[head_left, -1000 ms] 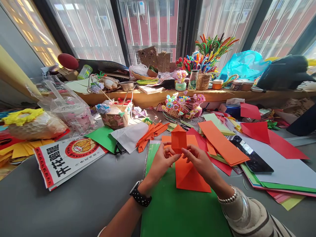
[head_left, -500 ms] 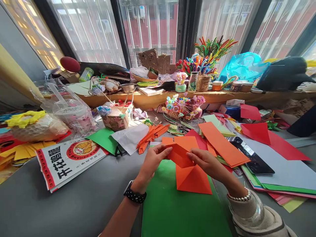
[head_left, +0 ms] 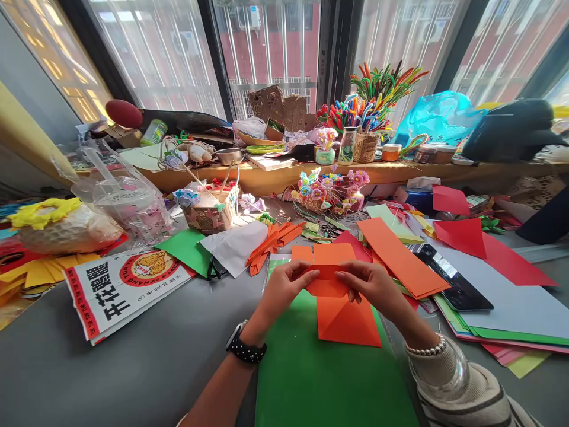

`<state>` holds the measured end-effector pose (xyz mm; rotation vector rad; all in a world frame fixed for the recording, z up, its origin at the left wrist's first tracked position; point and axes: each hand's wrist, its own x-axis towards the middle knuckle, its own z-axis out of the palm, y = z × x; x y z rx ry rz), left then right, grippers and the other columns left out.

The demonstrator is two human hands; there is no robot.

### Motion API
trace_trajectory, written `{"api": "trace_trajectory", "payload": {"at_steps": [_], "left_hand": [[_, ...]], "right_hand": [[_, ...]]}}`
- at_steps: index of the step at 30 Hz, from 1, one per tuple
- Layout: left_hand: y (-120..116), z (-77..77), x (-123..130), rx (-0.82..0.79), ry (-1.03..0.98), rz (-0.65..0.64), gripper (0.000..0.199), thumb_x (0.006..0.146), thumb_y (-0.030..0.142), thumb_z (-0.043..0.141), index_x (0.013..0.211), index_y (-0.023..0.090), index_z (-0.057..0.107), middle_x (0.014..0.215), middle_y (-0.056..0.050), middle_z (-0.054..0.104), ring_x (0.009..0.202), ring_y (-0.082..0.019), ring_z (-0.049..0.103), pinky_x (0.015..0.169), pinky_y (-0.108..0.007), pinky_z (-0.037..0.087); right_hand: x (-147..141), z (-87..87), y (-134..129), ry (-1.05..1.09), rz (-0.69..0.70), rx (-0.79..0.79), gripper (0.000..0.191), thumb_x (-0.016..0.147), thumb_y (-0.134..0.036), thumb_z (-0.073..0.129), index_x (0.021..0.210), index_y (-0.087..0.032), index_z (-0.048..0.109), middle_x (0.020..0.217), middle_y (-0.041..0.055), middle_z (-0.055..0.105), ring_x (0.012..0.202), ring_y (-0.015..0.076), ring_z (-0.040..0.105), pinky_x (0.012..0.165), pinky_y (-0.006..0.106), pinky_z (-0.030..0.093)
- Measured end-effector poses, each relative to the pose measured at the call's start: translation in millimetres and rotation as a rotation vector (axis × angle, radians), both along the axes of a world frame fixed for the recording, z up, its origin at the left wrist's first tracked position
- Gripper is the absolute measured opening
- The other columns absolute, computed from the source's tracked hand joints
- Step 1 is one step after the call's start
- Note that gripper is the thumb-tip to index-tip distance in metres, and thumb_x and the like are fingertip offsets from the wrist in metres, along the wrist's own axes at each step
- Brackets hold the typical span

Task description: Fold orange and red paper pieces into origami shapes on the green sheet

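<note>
orange paper (head_left: 344,317): a folded sheet, its lower part a flat pointed panel lying on the green sheet (head_left: 311,373) on the desk (head_left: 133,367), its upper flap pinched along a crease. left hand (head_left: 287,284) and right hand (head_left: 371,283) each grasp the flap's ends. half a second earlier the flap stood raised and slanted; now it is pressed lower and level.

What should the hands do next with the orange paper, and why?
Probably press the fold flat. The left hand and right hand each pinch an end of the folded orange paper, whose top flap is bent down but lifted above the green sheet, so the crease looks unfinished.
</note>
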<state>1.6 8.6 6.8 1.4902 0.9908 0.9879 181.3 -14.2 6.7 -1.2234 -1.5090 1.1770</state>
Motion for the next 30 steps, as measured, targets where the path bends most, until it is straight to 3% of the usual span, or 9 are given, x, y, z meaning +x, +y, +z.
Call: {"api": "trace_trajectory", "payload": {"at_steps": [8, 13, 20, 30], "left_hand": [[0.7, -1.7, 0.4, -0.027, 0.003, -0.022, 0.020, 0.064, 0.034, 0.061, 0.072, 0.016, 0.064, 0.061, -0.001, 0.058, 0.054, -0.012, 0.052, 0.048, -0.020, 0.042], [1.0, -4.0, 2.6, -0.108, -0.053, 0.003, 0.020, 0.062, 0.031, 0.063, 0.075, 0.016, 0.067, 0.066, -0.002, 0.061, 0.050, -0.012, 0.055, 0.047, -0.024, 0.047], [-0.2, -4.7, 3.9, -0.091, -0.100, 0.102, 0.014, 0.062, 0.027, 0.063, 0.069, 0.017, 0.069, 0.060, 0.000, 0.061, 0.048, -0.010, 0.052, 0.048, -0.022, 0.047], [-0.2, -1.2, 4.3, -0.241, -0.132, -0.004, 0.032, 0.063, 0.043, 0.060, 0.061, 0.012, 0.063, 0.053, 0.002, 0.051, 0.049, -0.008, 0.050, 0.048, -0.019, 0.045]], "right_hand": [[-1.7, -1.5, 0.7, 0.064, -0.025, 0.018, 0.028, 0.067, -0.038, 0.058, 0.084, -0.016, 0.063, 0.067, 0.0026, 0.062, 0.040, 0.0088, 0.053, 0.036, 0.021, 0.042], [-0.7, -3.1, 0.9, 0.091, -0.039, 0.046, 0.028, 0.068, -0.036, 0.058, 0.086, -0.017, 0.066, 0.060, 0.0018, 0.063, 0.041, 0.0102, 0.054, 0.037, 0.022, 0.043], [-1.0, -4.3, 0.8, 0.116, -0.058, 0.104, 0.021, 0.070, -0.030, 0.058, 0.085, -0.018, 0.067, 0.055, -0.0002, 0.062, 0.043, 0.0114, 0.057, 0.041, 0.022, 0.047], [0.6, -8.6, 0.4, 0.090, -0.004, 0.202, 0.017, 0.073, -0.026, 0.055, 0.084, -0.020, 0.067, 0.074, 0.0026, 0.066, 0.048, 0.0101, 0.057, 0.047, 0.024, 0.050]]}}
